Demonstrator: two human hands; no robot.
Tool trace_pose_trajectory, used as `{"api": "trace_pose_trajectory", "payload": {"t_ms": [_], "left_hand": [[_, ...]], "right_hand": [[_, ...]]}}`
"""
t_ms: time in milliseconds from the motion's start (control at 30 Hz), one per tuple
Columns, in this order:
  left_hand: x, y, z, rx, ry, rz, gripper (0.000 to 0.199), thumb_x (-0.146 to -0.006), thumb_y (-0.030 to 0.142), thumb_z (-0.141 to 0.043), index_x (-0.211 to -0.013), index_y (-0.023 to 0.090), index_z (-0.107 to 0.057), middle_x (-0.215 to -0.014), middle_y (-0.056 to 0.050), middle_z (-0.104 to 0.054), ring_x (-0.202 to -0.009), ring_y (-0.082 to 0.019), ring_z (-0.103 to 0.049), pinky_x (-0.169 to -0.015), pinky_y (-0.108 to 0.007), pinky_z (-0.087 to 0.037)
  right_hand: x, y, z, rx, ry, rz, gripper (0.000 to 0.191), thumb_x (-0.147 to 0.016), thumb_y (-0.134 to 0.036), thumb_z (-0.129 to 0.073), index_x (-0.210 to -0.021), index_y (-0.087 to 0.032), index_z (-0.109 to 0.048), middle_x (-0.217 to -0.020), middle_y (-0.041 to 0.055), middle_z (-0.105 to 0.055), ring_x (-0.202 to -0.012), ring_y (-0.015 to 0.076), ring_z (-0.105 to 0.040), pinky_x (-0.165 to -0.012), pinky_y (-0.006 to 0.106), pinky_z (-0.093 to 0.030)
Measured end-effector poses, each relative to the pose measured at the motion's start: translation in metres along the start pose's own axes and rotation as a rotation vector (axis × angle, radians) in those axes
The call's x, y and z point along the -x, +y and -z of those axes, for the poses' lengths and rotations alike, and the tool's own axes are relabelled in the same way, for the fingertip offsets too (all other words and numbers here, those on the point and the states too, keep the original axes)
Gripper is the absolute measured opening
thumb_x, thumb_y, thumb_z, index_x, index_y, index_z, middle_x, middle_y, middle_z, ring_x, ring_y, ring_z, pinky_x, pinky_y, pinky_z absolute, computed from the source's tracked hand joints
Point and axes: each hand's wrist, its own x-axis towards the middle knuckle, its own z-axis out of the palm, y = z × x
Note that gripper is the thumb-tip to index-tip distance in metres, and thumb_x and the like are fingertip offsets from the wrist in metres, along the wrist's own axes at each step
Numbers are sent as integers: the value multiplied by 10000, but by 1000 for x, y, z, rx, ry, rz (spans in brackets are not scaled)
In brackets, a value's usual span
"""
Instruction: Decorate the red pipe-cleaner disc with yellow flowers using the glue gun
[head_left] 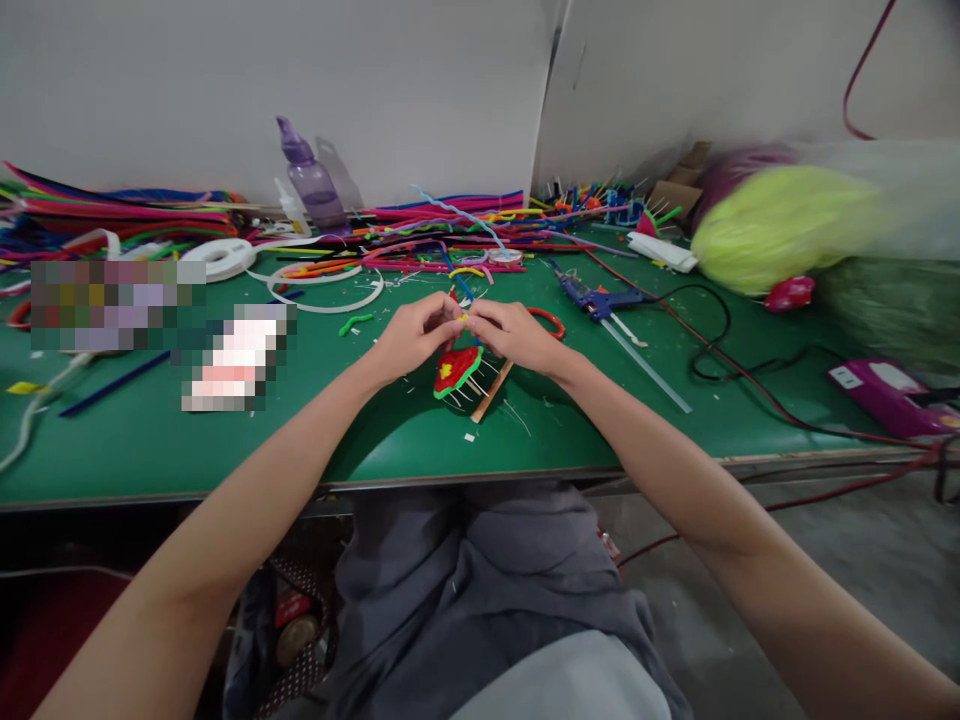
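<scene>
My left hand (416, 332) and my right hand (517, 332) meet over the green table, fingertips pinched together. Between them is a small yellow fuzzy piece (464, 319), mostly covered by the fingers, that looks like pipe cleaner. Just below the hands lies a red fuzzy shape (454, 370) with a green edge, a yellow patch and white wire ends sticking out. Beside it, a flat wooden stick (491, 395) rests at a slant. An orange-red pipe cleaner loop (551, 321) is partly hidden behind my right hand.
A blue glue gun (600, 300) with its cord lies to the right. Pipe cleaners (127, 218) are heaped along the wall near a purple bottle (319, 185). A white tape roll (217, 258) sits at left. Plastic bags (780, 225) and a purple power strip (892, 393) occupy the right.
</scene>
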Motion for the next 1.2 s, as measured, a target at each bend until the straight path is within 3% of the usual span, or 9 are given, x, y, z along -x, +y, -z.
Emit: {"api": "trace_pose_trajectory", "payload": {"t_ms": [567, 833, 1200], "left_hand": [[0, -5, 2, 285, -41, 16, 194, -822, 317, -674, -812, 158, -564, -694, 17, -604, -599, -91, -569, -612, -239, -471], [0, 0, 2, 289, -40, 47, 252, -854, 385, -639, -785, 148, -586, -668, -2, -628, -609, -105, -589, -623, -248, -479], [1, -5, 1, 278, -23, 40, 223, -845, 357, -662, -788, 158, -578, -703, 6, -619, -652, -101, -589, -650, -243, -478]], "right_hand": [[3, -5, -5, -115, 57, 59, 321, -949, -324, -444, -658, -191, -415, -595, -40, -391, -584, 94, -353, -567, 253, -272], [1, -4, 0, -63, 9, 63, 302, -966, -324, -416, -709, -177, -477, -612, -37, -455, -585, 91, -411, -590, 244, -301], [1, 1, -12, -6, 132, 105, 308, -920, -275, -456, -638, -166, -512, -557, -47, -401, -529, 79, -350, -543, 247, -259]]}}
